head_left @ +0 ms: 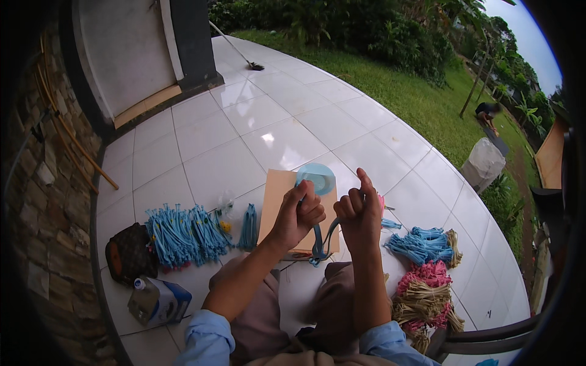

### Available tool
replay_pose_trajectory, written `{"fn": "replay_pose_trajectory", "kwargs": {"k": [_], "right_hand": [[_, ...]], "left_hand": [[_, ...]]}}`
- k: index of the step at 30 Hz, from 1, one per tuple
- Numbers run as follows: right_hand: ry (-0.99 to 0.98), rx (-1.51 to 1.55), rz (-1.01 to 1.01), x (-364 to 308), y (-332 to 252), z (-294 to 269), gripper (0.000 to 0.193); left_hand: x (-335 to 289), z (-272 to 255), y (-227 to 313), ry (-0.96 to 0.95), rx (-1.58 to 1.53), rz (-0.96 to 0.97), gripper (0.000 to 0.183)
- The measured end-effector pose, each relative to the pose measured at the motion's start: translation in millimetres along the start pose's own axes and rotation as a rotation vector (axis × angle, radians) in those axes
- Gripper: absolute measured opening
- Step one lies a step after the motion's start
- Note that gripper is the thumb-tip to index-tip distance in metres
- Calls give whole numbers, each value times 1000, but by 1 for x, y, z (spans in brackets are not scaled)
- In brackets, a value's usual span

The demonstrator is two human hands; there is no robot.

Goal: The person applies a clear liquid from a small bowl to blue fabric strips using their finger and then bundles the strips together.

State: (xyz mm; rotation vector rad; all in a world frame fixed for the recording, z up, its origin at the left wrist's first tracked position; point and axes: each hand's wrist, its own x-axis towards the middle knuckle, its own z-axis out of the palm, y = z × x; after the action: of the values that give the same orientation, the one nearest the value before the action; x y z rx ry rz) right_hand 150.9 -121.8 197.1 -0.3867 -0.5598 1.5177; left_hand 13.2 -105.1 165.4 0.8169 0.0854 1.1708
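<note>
My left hand (299, 215) is closed in a fist around a light-blue ribbon (318, 244). My right hand (359, 215) grips the same ribbon with curled fingers, its index finger pointing up. Between the two hands the ribbon sags in a loop over the near edge of a tan board (274, 204). A round light-blue roll (323, 177), seemingly of ribbon, rests at the board's far end, just beyond my left hand. Beside the board's left edge lies a small bundle of blue ribbon pieces (248, 229).
Piles of blue knotted strips (189, 235), a brown bag (130, 253) and a metal can (160, 301) sit on the left. Blue bundles (424, 246) and pink and beige ones (424, 287) lie on the right, near a dark curved rail (494, 335). Another person (487, 113) crouches on the grass.
</note>
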Motion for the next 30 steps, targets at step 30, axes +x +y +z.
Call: {"fn": "replay_pose_trajectory", "kwargs": {"k": [30], "right_hand": [[-127, -1067, -15, -41, 13, -24, 62]], "left_hand": [[14, 4, 27, -20, -266, 67, 53]]}}
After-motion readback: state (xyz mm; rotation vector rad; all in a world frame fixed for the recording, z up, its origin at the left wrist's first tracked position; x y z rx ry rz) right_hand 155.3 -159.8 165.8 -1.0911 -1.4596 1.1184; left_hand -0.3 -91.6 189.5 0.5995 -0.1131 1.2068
